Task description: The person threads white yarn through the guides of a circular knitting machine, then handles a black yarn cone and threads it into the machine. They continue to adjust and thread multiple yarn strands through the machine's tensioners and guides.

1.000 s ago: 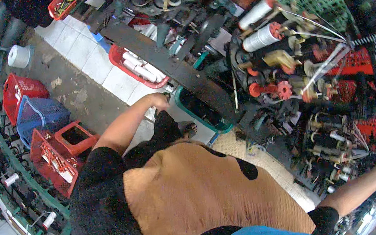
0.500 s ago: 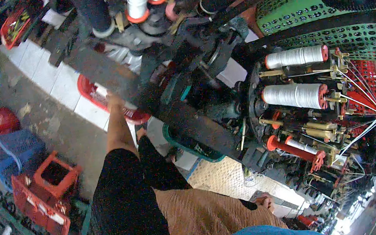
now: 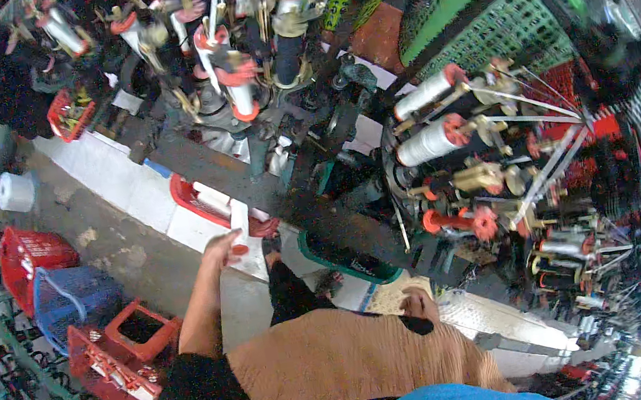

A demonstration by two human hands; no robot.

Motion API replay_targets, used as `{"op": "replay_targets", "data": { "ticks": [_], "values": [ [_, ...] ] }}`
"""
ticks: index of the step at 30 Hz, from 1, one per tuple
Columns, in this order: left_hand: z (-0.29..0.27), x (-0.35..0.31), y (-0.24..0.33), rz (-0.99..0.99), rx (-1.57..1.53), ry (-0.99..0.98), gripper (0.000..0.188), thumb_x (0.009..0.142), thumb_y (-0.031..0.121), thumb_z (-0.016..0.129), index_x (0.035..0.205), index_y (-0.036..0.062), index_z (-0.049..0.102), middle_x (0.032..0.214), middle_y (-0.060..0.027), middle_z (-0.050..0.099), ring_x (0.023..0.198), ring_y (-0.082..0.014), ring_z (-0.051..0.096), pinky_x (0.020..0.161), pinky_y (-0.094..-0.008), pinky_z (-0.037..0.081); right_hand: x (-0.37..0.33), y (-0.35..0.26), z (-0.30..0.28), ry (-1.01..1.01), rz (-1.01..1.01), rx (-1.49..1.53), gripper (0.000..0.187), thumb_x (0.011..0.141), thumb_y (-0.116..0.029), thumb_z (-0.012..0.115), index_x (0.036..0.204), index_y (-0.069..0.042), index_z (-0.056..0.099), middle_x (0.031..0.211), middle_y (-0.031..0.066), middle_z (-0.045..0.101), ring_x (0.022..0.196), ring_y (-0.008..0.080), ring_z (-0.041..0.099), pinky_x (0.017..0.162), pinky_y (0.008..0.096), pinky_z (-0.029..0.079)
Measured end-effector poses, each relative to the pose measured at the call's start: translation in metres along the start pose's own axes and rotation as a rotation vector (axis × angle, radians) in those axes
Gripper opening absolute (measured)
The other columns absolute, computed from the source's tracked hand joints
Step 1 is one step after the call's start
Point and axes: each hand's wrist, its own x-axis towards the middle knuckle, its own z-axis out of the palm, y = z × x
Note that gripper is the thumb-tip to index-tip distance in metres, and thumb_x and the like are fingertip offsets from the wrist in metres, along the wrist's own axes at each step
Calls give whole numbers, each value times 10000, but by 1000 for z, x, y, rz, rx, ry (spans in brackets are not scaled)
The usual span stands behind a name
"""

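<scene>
Near the middle left, my left hand (image 3: 221, 252) is closed around a bobbin of white thread (image 3: 239, 217) with an orange-red end. It is just in front of a red basket (image 3: 186, 195), which lies on the white tiled strip and holds more white bobbins. My right hand (image 3: 419, 306) is beside my body at lower centre, past a dark wristband. Its fingers look loosely bent and apart, with nothing visible in them. A dark green tray (image 3: 339, 263) lies between the two hands, by the machine's base.
To the right, a braiding machine carries white thread spools (image 3: 429, 141) with strands drawn together. More bobbin carriers (image 3: 238, 87) stand ahead. On the left are a red basket (image 3: 38, 257), a blue basket (image 3: 74, 300) and a red stool (image 3: 143, 331). A green perforated guard (image 3: 507, 24) rises at upper right.
My left hand has come out of the red basket and back toward me with a white bobbin. My right hand has moved up and forward. The view has shifted, and the machine parts ahead look different.
</scene>
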Motion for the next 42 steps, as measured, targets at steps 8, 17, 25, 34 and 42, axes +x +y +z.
{"op": "replay_targets", "data": {
  "ticks": [8,17,25,34,42],
  "values": [
    [109,-269,72,860,-327,-595,567,806,46,727,1320,42,488,1201,-72,622,1123,-216,592,992,-382,472,-3,-147,44,-394,-574,-184,243,989,-205,550,1142,-58,668,1068,-3,671,605,42,526,514,212,434],
    [209,-406,95,1067,-575,-666,608,861,121,739,1373,81,414,1340,-112,545,1224,-230,533,1008,-384,450,-63,-225,10,-576,-695,354,479,912,-142,686,1317,-3,471,858,41,623,523,45,454,441,210,371],
    [219,-410,86,1512,-310,-511,669,791,54,710,1346,93,339,1172,-132,599,1093,-229,592,960,-370,475,-71,-203,-38,-420,-607,138,300,1029,-201,481,1150,25,636,636,15,571,440,42,387,411,204,341],
    [221,-402,56,1112,-237,-990,506,810,328,708,1176,55,490,995,-92,608,876,-203,643,754,-353,549,-82,-195,-28,-558,-528,586,294,1041,-256,478,1174,-16,584,884,111,686,538,89,507,434,210,376],
    [225,-410,31,939,-296,-975,827,801,308,716,1476,62,308,1233,-79,531,993,-228,637,840,-428,570,-81,-200,-41,-605,-485,791,190,1043,-323,467,1087,-144,515,898,45,607,587,97,521,411,202,351]
  ]
}}
